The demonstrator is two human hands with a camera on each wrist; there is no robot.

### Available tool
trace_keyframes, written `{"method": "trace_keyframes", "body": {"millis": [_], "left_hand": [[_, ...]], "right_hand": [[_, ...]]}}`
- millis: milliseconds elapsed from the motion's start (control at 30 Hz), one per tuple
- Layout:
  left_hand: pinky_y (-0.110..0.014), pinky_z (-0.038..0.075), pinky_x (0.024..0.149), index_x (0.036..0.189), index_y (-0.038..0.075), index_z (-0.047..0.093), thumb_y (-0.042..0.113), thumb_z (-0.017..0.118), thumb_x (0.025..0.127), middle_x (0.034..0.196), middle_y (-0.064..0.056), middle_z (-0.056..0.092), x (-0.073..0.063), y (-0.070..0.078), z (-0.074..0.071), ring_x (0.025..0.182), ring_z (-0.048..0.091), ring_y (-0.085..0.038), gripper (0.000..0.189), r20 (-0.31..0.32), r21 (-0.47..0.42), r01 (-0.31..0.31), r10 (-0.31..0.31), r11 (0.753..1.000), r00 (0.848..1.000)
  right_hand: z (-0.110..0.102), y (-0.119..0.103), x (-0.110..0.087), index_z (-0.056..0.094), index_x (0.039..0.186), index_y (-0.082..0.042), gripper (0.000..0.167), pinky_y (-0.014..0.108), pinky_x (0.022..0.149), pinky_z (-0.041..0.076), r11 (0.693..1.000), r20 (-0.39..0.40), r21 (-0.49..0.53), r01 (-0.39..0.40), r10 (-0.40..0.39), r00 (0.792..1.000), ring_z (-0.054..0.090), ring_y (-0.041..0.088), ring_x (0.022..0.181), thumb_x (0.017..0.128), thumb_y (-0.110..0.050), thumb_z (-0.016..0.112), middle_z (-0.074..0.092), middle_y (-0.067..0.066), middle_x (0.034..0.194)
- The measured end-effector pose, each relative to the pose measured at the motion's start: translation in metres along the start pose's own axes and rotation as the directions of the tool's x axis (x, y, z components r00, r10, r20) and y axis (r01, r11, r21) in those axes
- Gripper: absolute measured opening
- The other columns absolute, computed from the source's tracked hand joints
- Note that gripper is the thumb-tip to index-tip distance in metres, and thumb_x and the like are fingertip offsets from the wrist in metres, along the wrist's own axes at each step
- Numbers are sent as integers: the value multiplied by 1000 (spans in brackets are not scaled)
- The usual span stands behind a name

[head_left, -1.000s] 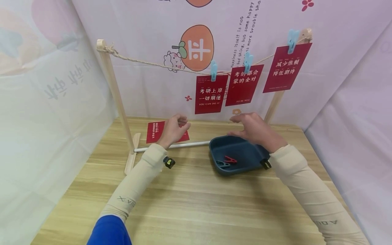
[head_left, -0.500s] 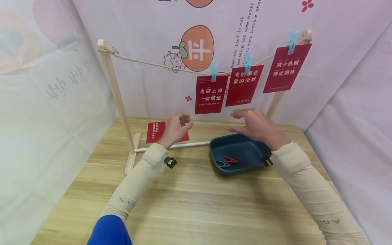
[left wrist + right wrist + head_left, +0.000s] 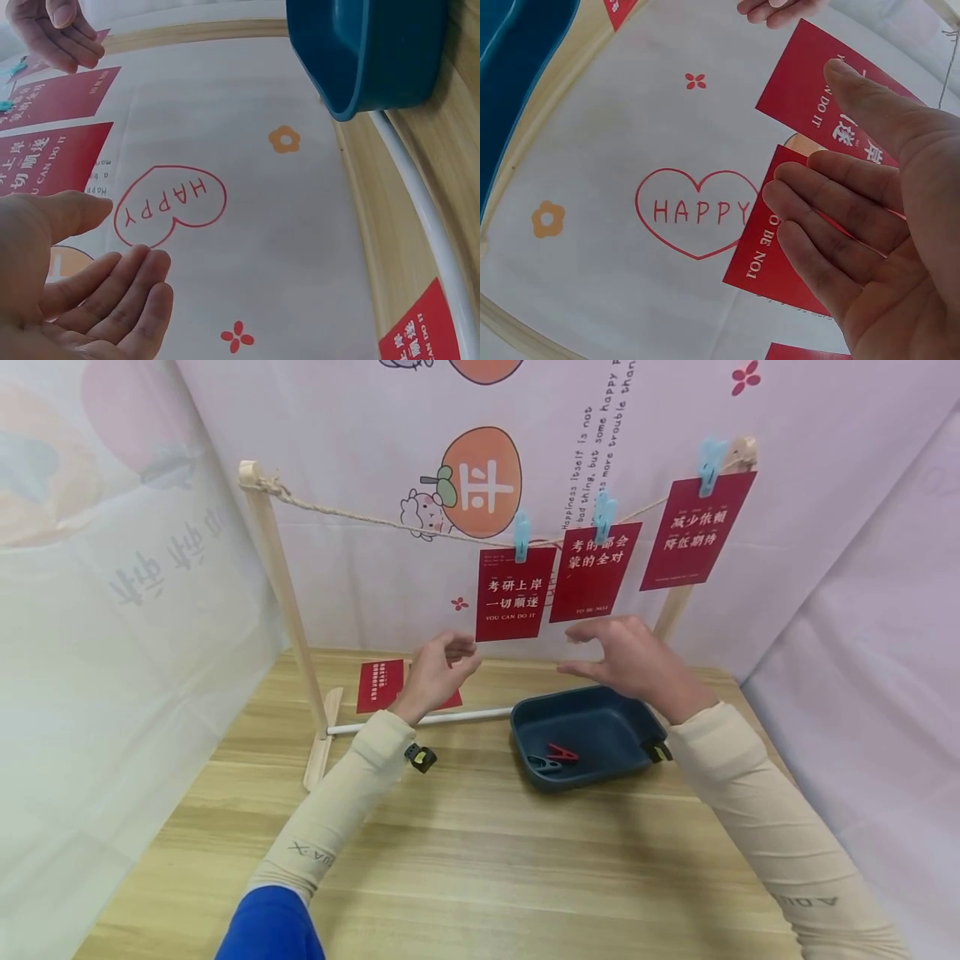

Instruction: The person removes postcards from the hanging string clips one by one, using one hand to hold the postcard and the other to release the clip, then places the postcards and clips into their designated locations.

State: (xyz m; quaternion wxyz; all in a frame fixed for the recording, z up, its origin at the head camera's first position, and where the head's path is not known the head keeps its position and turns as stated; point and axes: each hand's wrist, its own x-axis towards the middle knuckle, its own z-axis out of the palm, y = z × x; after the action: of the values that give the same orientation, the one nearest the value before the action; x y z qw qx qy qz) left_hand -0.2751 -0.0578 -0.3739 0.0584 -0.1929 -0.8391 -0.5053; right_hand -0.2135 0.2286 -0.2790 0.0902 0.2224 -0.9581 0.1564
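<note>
Three red cards hang from a rope (image 3: 375,520) by pale blue clips. My left hand (image 3: 456,653) hovers empty just below the leftmost card (image 3: 514,593), its fingers loosely bent (image 3: 112,289). Also holding nothing, my right hand (image 3: 596,647) floats below the middle card (image 3: 594,572) and above a dark blue tray (image 3: 592,723), with its fingers straight. In the right wrist view its fingers (image 3: 832,202) lie in front of the middle card (image 3: 776,255). A red clip (image 3: 563,752) and a dark clip (image 3: 542,764) lie in the tray. A fourth red card (image 3: 378,685) lies flat on the table.
The rope runs between two wooden posts (image 3: 281,585), joined low by a white rod (image 3: 465,717). The third card (image 3: 696,531) hangs by the right post. Patterned fabric walls close in the back and both sides. The wooden table (image 3: 480,860) stretches toward me.
Both hands have risen from near the table and tray toward the hanging cards. The view has tilted slightly.
</note>
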Motion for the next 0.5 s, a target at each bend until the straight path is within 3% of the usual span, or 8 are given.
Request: {"method": "trace_keyframes", "body": {"millis": [233,500], "left_hand": [[-39,56,112,138,5,63,25,73,102,135,-13,71,2,6,1,127,68,-27,43,-13,-36,-34,33,999,999],[-45,55,114,138,3,63,22,73,102,136,-15,70,2,10,3,127,68,-29,43,-37,-99,-49,46,994,998]], "right_hand": [[-5,-2,3,70,137,-7,62,57,103,60,1000,-25,-2,3,-3,1000,74,37,118,84,-31,90,76,16,127],[-11,-7,4,71,135,-6,59,55,100,62,1000,-42,-12,24,-25,999,75,36,112,85,-31,90,78,16,122]]}}
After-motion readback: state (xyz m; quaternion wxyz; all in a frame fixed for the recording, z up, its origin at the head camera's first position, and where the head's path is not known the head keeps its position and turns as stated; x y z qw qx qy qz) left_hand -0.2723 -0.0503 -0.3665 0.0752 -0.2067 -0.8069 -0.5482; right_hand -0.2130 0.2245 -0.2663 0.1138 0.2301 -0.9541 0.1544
